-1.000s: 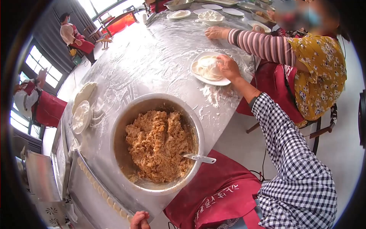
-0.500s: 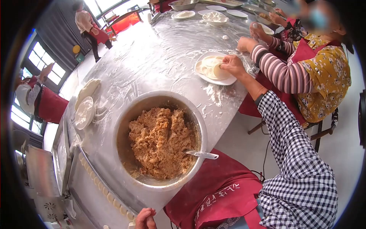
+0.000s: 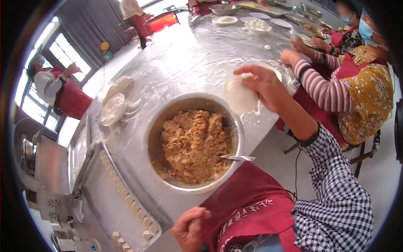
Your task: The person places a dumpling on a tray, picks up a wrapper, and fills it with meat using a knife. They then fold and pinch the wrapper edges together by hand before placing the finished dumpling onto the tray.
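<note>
My right hand (image 3: 266, 86) pinches a thin, round, white dough wrapper (image 3: 240, 95) and holds it above the table, just past the right rim of a large metal bowl (image 3: 152, 161). Brown minced filling (image 3: 195, 145) heaps up inside this bowl. A metal spoon (image 3: 238, 158) rests in the filling with its handle over the right rim. Low in the view, my left hand (image 3: 191, 227) hovers in front of the red apron, fingers loosely curled and thumb apart, with nothing seen in it. Partly hidden behind my right hand is a white plate (image 3: 268, 67).
A metal tray (image 3: 105, 191) with a row of dumplings (image 3: 126, 195) lies left of the bowl. Floury dishes (image 3: 113, 110) stand beyond it on the flour-dusted table (image 3: 176, 69). Co-workers sit along the right edge, one in striped sleeves (image 3: 321, 86). Others stand farther back.
My right hand has lifted the wrapper off the plate and brought it nearer the bowl. My left hand has come farther into view. The head view has shifted.
</note>
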`<state>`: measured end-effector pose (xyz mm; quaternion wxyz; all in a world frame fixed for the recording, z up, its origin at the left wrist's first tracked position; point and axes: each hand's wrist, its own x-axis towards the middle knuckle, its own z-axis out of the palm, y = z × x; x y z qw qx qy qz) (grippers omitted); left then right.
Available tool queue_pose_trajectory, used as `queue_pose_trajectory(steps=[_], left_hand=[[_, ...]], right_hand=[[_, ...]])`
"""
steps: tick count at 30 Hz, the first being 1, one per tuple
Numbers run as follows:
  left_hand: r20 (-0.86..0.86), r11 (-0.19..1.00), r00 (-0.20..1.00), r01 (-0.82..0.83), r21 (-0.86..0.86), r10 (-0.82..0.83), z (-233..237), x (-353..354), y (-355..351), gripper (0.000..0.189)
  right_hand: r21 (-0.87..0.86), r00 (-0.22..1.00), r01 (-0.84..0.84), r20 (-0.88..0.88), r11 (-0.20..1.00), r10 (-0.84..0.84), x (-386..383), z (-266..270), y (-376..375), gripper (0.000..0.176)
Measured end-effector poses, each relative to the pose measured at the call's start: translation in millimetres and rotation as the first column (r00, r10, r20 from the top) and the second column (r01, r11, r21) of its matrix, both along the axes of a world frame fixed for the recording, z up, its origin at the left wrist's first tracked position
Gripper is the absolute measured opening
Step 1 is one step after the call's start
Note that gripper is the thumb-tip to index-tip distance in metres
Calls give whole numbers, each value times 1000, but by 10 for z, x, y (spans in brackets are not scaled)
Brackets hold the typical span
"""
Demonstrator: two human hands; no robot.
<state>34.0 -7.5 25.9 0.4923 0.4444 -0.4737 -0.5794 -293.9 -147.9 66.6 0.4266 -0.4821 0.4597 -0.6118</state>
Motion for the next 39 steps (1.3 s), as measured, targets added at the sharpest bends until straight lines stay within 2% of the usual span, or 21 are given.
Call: queue_pose_trajectory(steps=[2, 4, 6, 7, 8, 10, 12, 14, 15, 18, 19, 20, 22, 24, 25, 27, 28, 31, 32, 35, 39], left_hand=[[-80, 999, 996, 28, 45, -25, 31, -61, 5, 15], [-169, 993, 984, 79, 83, -64, 27, -137, -26, 16], [-454, 986, 878, 167, 1, -148, -62, -197, -51, 37], [-485, 977, 850, 205, -55, -206, -89, -212, -78, 55], [-484, 977, 849, 205, -65, -210, -23, -269, -93, 55], [-676, 960, 691, 263, -95, -256, 97, -377, -109, 65], [-699, 961, 672, 264, -84, -246, 6, -369, -107, 66], [-791, 966, 609, 233, 110, -57, -10, -290, -107, 58], [-777, 977, 630, 157, 141, 11, 37, -320, -110, 48], [-676, 949, 727, 114, 293, 121, -50, -250, -168, 49], [-696, 922, 675, 57, 382, 247, -42, -281, -168, 40], [-690, 916, 673, 44, 399, 268, -65, -274, -173, 40], [-662, 911, 725, 120, 395, 191, -110, -234, -196, 38], [-683, 892, 691, 124, 434, 236, -119, -228, -197, 37], [-667, 894, 707, 110, 434, 236, -107, -220, -191, 36], [-652, 894, 722, 105, 435, 233, -123, -197, -186, 35], [-641, 897, 736, 107, 430, 219, -147, -170, -158, 34], [-586, 882, 773, 76, 465, 243, -188, -156, -99, 33], [-542, 867, 796, 43, 496, 271, -190, -154, -85, 33], [-506, 855, 822, 46, 516, 261, -223, -153, -63, 33], [-451, 838, 852, 26, 546, 267, -215, -152, -26, 34]], right_hand=[[-41, 983, -79, -170, 996, 71, 325, 201, 212, 18], [-53, 937, -312, -183, 949, 298, 543, 295, 391, 15], [-133, 895, -446, -80, 885, 439, 788, 281, 547, 17], [-136, 877, -481, -75, 866, 475, 908, 267, 628, 18], [-137, 857, -516, -69, 846, 511, 1022, 245, 703, 19], [-250, 848, -529, -178, 811, 499, 1231, 160, 815, 21], [-269, 833, -553, -208, 789, 513, 1327, 102, 896, 28], [-325, 833, -532, -366, 782, 415, 1449, -71, 964, 34], [-340, 827, -515, -438, 787, 353, 1468, -160, 984, 38], [-288, 838, -488, -420, 824, 350, 1397, -205, 1001, 34], [-258, 834, -484, -425, 836, 351, 1287, -137, 999, 31], [-231, 829, -477, -438, 848, 347, 1152, -62, 989, 29], [-274, 850, -331, -501, 903, 160, 917, -26, 985, 25], [-413, 803, -146, -580, 899, -136, 652, -94, 928, 26], [-404, 801, -144, -584, 903, -133, 535, -150, 916, 26], [-373, 778, 13, -579, 928, -244, 352, -252, 900, 29], [-366, 776, 18, -582, 931, -244, 319, -254, 927, 29], [-180, 717, -136, -696, 974, -28, 340, -307, 978, 33], [-170, 721, -132, -693, 977, -23, 388, -358, 954, 33], [-211, 706, -361, -699, 908, 118, 499, -475, 863, 24], [-208, 721, -375, -678, 903, 143, 581, -416, 665, 18]])
